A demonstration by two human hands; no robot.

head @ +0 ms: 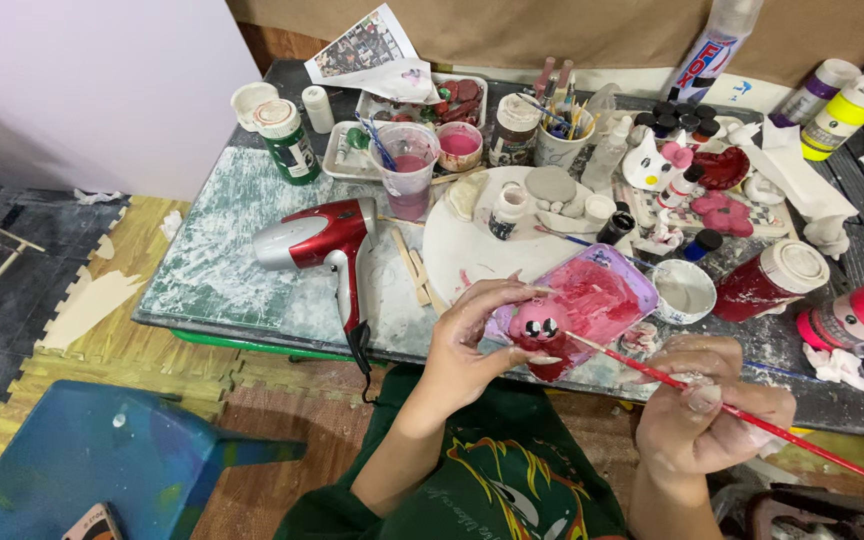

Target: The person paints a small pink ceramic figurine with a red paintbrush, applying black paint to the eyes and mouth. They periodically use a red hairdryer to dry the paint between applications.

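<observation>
1. Left hand [472, 345]: fingers curled round a small pink clay figure [540, 330] with dark eyes, gripped above the near table edge, just in front of a pink-smeared plastic tray [602, 290].
2. Right hand [712, 400]: fingers pinched shut on a thin red-handled paintbrush [742, 415], tip touching the figure's lower right side.
3. Behind the tray: round white board [472, 250] carrying a small white bottle [507, 208] and grey clay lumps [552, 185].
4. Left of the board: red and silver hair dryer [317, 240] lying on the paint-splashed tabletop [222, 260], cord hanging over the edge.
5. Further back: green paint bottle [287, 140], clear cup of pinkish water [407, 170], cup of brushes [562, 140].
6. Right side: red paint jar [772, 280] on its side, small white bowl [684, 290] beside it.
7. Lower left, on the floor: blue plastic stool [102, 460].
</observation>
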